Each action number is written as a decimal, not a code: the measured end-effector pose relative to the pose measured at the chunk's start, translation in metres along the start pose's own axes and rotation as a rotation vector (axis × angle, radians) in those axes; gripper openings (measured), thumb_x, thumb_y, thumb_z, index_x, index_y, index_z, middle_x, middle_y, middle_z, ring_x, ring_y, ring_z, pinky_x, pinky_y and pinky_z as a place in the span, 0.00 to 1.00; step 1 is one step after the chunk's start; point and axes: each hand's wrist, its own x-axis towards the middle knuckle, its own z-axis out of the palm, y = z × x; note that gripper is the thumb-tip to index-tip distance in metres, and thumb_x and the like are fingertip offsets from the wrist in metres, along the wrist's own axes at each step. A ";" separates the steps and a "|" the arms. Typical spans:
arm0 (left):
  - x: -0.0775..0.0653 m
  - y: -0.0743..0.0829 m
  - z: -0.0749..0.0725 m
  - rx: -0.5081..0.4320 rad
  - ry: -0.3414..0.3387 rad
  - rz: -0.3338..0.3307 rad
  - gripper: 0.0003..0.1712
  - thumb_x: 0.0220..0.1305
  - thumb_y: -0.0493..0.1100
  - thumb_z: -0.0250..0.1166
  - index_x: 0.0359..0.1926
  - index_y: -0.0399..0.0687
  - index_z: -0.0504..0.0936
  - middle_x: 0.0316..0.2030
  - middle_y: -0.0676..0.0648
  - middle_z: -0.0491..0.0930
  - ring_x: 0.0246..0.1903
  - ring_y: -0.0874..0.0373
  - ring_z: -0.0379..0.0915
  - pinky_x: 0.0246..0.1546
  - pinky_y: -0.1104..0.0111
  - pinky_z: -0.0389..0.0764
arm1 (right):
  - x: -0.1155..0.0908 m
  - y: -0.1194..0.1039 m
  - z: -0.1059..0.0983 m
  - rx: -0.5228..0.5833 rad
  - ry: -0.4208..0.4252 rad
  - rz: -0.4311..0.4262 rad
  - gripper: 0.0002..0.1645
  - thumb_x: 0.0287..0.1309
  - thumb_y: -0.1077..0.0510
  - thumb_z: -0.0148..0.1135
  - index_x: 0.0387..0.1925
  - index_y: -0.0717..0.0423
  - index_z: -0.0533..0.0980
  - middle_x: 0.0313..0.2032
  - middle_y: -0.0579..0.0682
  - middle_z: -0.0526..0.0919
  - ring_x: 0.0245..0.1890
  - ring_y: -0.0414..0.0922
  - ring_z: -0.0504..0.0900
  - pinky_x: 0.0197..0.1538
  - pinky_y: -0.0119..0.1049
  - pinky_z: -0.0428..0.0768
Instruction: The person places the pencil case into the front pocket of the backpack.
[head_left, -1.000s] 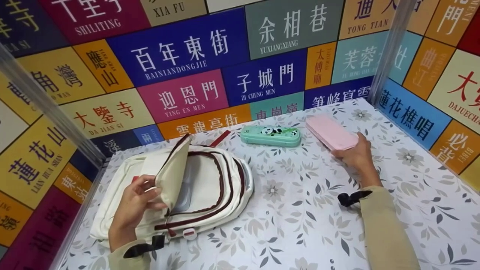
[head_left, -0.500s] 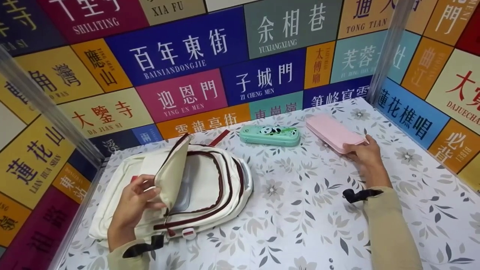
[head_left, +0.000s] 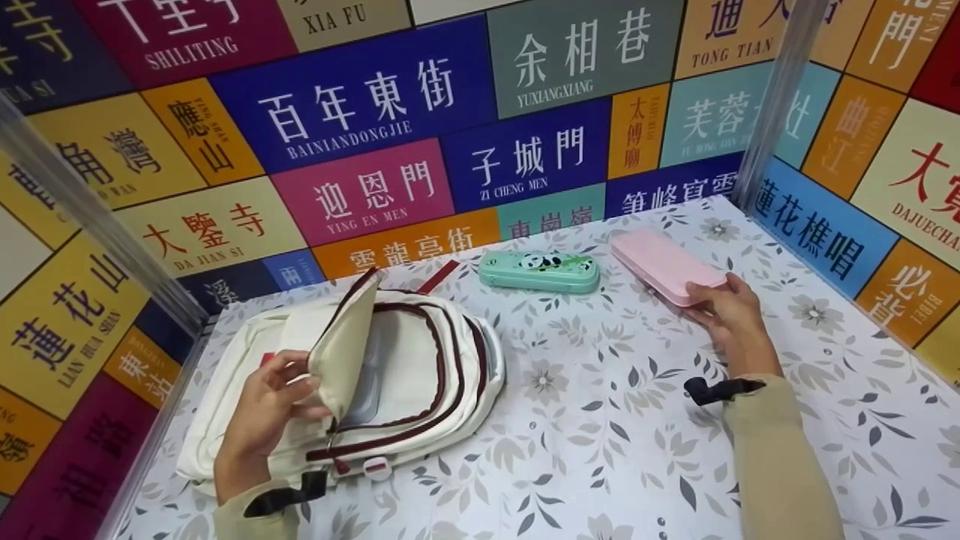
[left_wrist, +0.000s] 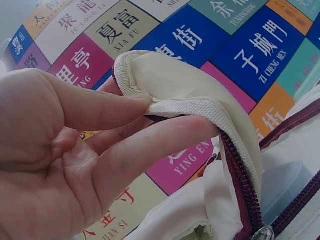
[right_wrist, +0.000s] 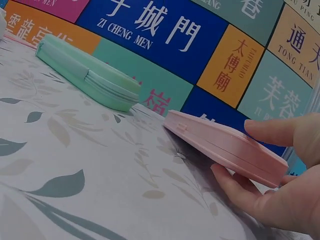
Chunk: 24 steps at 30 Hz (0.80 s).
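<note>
A white backpack (head_left: 247,367) with dark red zips lies on the table at the left, its front pocket unzipped. My left hand (head_left: 259,420) pinches the edge of the pocket flap (head_left: 351,349) and holds it raised; thumb and fingers on the fabric edge (left_wrist: 185,106) show in the left wrist view. Inside the pocket, a translucent box-like thing (head_left: 366,394) is partly hidden by the flap. At the right, my right hand (head_left: 735,322) grips the near end of a pink pencil case (head_left: 660,259), thumb on top and fingers beneath. That end is tilted up in the right wrist view.
A mint green pencil case (head_left: 540,281) with a panda picture lies between the backpack and the pink case, near the back edge. Walls of coloured sign panels (head_left: 360,97) stand behind and at both sides. A flower-print cloth (head_left: 570,450) covers the table.
My right hand has shifted slightly right and toward me, its thumb now on top of the pink pencil case, whose near end has risen a little. The left hand and flap stay put.
</note>
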 end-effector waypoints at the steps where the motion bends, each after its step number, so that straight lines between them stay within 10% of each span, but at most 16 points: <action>1: 0.000 0.000 0.000 0.001 0.002 -0.002 0.15 0.63 0.24 0.59 0.42 0.48 0.79 0.36 0.51 0.80 0.33 0.57 0.77 0.25 0.60 0.90 | 0.000 0.000 0.001 0.001 0.003 0.000 0.74 0.49 0.75 0.71 0.78 0.29 0.36 0.80 0.37 0.40 0.61 0.41 0.68 0.58 0.38 0.85; 10: -0.001 0.001 0.001 0.000 0.005 0.006 0.13 0.63 0.24 0.60 0.43 0.44 0.78 0.37 0.49 0.80 0.32 0.56 0.78 0.24 0.60 0.90 | -0.003 0.000 0.011 -0.045 0.050 -0.007 0.73 0.52 0.75 0.68 0.77 0.25 0.33 0.80 0.34 0.32 0.74 0.44 0.55 0.68 0.40 0.76; 24: -0.001 0.000 0.002 -0.004 -0.003 0.019 0.15 0.63 0.23 0.59 0.43 0.44 0.78 0.37 0.49 0.81 0.31 0.56 0.79 0.23 0.60 0.90 | -0.002 0.001 0.016 0.281 0.036 0.026 0.64 0.50 0.80 0.66 0.78 0.36 0.50 0.78 0.36 0.49 0.73 0.37 0.57 0.73 0.26 0.67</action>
